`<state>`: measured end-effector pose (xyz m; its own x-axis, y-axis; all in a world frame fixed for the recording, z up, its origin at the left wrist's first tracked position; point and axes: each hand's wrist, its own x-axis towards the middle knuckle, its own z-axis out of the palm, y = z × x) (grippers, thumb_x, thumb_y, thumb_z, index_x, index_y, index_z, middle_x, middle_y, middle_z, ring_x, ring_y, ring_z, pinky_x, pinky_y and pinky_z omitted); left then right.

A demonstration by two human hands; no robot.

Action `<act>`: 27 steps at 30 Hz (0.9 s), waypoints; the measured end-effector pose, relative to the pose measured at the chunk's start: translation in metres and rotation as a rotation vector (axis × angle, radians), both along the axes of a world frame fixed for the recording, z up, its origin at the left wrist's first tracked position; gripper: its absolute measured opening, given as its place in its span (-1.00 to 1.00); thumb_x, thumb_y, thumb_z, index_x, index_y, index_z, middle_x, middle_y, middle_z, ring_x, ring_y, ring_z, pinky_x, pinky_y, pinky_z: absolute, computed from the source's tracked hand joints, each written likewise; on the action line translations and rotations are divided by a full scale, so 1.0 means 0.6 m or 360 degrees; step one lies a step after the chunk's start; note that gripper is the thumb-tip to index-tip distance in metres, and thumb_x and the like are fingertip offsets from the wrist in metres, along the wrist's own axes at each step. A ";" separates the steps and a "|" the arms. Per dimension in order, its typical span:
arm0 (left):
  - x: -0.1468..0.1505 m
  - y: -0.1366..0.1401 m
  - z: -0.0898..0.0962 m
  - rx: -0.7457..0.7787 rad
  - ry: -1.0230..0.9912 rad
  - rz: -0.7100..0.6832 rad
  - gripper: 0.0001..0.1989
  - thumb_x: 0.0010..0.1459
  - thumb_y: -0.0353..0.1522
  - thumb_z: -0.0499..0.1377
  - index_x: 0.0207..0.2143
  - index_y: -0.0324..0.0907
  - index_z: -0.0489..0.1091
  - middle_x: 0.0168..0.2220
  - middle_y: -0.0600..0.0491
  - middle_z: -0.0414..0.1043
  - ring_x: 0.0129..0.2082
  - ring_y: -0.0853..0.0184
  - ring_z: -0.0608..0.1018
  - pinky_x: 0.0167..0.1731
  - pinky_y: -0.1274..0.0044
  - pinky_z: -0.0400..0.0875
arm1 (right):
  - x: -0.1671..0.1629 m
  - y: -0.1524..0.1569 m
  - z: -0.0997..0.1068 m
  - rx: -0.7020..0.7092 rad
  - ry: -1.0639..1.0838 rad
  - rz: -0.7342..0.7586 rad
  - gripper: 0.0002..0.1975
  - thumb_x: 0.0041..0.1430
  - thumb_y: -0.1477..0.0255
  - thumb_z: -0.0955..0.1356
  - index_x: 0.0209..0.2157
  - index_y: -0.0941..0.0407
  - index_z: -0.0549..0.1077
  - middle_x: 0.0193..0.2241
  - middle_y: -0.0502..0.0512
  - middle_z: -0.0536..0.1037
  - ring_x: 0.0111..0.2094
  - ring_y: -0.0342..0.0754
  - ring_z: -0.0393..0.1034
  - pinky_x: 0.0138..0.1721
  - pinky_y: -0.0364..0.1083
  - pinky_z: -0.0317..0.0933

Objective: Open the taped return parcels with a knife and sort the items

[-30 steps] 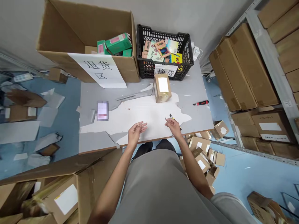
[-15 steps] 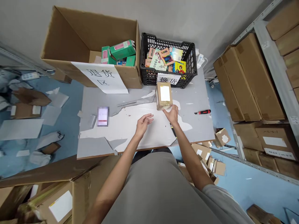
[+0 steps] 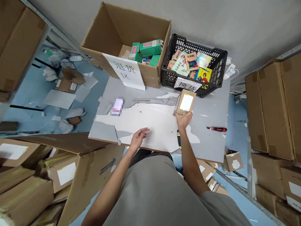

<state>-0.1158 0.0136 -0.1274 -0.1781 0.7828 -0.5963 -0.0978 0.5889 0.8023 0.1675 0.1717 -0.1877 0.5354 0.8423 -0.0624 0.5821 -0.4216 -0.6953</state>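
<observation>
My right hand [image 3: 184,120] grips the near end of a small brown cardboard box [image 3: 182,107], which has a white label on top and clear tape at its near end. The box is close in front of the black plastic crate [image 3: 164,75]. My left hand [image 3: 140,138] hovers over the white patch of the table [image 3: 150,121], fingers apart and holding nothing. Just left of my right wrist lies a yellow-and-black knife [image 3: 179,139], partly covered by my forearm. Farther right on the table is a red-and-black utility knife [image 3: 217,129].
A large open carton [image 3: 152,73] with green boxes stands at the back, beside the crate of small colourful packs. A phone [image 3: 117,106] lies at the table's left. Below left, a big carton [image 3: 87,169] holds parcels. Stacked boxes [image 3: 268,110] line the right side.
The view has turned left, so the table appears shifted right. My right hand still holds the box, now tilted somewhat. My left hand is farther from the box.
</observation>
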 end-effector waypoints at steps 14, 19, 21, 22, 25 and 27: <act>-0.104 -0.157 0.023 0.0151 -0.0019 0.0655 -0.23 0.09 0.26 0.43 0.05 -0.17 0.66 0.14 -0.30 0.72 0.10 -0.07 0.77 0.25 0.09 0.62 | -0.204 -0.103 0.065 0.0067 0.0182 0.1159 -0.42 0.44 0.09 0.42 0.31 0.12 0.41 0.46 0.52 0.36 0.57 0.34 0.13 0.59 0.39 0.02; -0.225 -0.276 0.024 0.0276 0.0067 0.1087 -0.30 0.19 0.17 0.40 0.10 -0.19 0.63 0.12 -0.28 0.74 0.16 -0.07 0.75 0.28 0.11 0.60 | -0.397 -0.213 0.073 0.0038 0.0242 0.1863 -0.51 0.50 0.14 0.37 0.29 0.11 0.47 0.38 0.44 0.49 0.47 0.26 0.30 0.56 0.31 0.13; -0.282 -0.333 0.017 0.0303 0.0120 0.1251 -0.36 0.22 0.11 0.39 0.11 -0.18 0.63 0.11 -0.26 0.74 0.17 -0.04 0.74 0.29 0.12 0.58 | -0.475 -0.258 0.077 0.0069 0.0243 0.2070 -0.54 0.52 0.16 0.35 0.29 0.10 0.48 0.35 0.41 0.53 0.43 0.24 0.35 0.53 0.28 0.20; -0.312 -0.361 0.013 0.0311 0.0147 0.1333 -0.38 0.22 0.09 0.38 0.10 -0.19 0.62 0.11 -0.25 0.74 0.17 -0.02 0.74 0.29 0.13 0.58 | -0.515 -0.281 0.078 0.0084 0.0245 0.2158 -0.55 0.53 0.17 0.35 0.28 0.10 0.49 0.33 0.40 0.55 0.41 0.24 0.38 0.51 0.27 0.23; -0.406 -0.448 -0.001 0.0317 0.0235 0.1582 -0.44 0.20 0.00 0.36 0.08 -0.19 0.63 0.12 -0.23 0.74 0.15 0.01 0.74 0.26 0.18 0.59 | -0.636 -0.349 0.082 0.0098 0.0268 0.2387 -0.59 0.56 0.19 0.33 0.25 0.11 0.51 0.26 0.38 0.61 0.35 0.25 0.46 0.46 0.28 0.31; -0.469 -0.505 -0.004 0.0323 0.0340 0.1769 -0.50 0.19 -0.07 0.33 0.05 -0.20 0.63 0.12 -0.22 0.74 0.13 0.04 0.75 0.24 0.22 0.60 | -0.719 -0.394 0.085 0.0088 0.0291 0.2521 -0.61 0.57 0.19 0.33 0.23 0.11 0.52 0.23 0.38 0.63 0.33 0.25 0.49 0.44 0.26 0.33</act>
